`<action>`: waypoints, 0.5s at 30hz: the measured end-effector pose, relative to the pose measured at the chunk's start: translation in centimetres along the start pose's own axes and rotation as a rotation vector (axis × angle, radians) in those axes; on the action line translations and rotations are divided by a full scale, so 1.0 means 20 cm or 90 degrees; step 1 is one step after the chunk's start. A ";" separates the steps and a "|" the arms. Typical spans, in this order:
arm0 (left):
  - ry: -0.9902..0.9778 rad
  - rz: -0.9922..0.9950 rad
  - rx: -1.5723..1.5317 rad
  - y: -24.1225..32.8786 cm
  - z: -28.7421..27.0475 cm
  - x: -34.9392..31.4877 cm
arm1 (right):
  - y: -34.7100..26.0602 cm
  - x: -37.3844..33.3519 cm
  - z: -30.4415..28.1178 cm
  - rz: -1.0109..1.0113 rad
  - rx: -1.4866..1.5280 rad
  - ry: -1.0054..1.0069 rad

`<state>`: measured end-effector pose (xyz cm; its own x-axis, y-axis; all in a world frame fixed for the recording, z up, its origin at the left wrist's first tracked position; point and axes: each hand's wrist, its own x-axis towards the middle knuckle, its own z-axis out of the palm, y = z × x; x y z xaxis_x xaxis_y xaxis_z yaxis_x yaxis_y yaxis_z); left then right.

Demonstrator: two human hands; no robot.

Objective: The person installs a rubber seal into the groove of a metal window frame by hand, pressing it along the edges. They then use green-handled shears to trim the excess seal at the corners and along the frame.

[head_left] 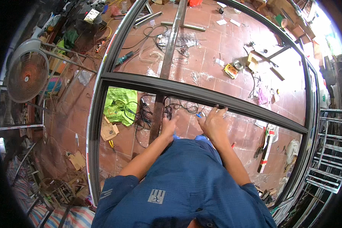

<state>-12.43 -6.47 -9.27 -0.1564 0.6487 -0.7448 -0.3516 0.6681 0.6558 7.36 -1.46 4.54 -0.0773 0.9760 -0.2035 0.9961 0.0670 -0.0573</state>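
Note:
A large dark window or door frame (pixel 201 94) surrounds me, its crossbar running from left to right just ahead of my hands. My right hand (pixel 215 125) reaches up to the crossbar, fingers stretched out and their tips at its near edge. Beside its thumb shows a small blue item (pixel 200 114); whether the hand touches it I cannot tell. My left hand (pixel 170 126) is below the crossbar, thumb raised, next to a tangle of dark cable (pixel 143 114). Its other fingers are mostly hidden, so any grip is unclear. A long metal bar (pixel 167 62) passes beneath the crossbar.
A green plastic bag (pixel 120 106) and cardboard (pixel 108 130) lie on the tiled floor at left. Beyond the crossbar rests a power tool (pixel 124 57). A fan (pixel 27 76) stands at far left. Ladder-like metal racks (pixel 330 152) line the right. A yellow box (pixel 231 71) lies farther off.

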 end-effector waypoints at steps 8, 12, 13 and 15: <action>0.242 0.193 0.296 -0.31 0.07 0.57 | -0.36 0.08 -0.10 -0.172 -0.091 -0.089; -0.055 0.278 0.125 -0.02 0.02 0.07 | -0.38 0.15 -0.06 -0.177 -0.093 -0.047; -0.066 0.251 0.093 0.06 -0.02 -0.06 | -0.37 0.14 -0.06 -0.181 -0.110 -0.051; -0.079 0.197 0.027 0.26 -0.12 -0.30 | -0.36 0.14 -0.09 -0.198 -0.145 -0.060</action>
<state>-15.47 -7.69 -1.62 -0.1355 0.8611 -0.4900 -0.2658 0.4448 0.8553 -0.03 1.16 6.08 -0.3703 0.8791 -0.3002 0.9075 0.4113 0.0849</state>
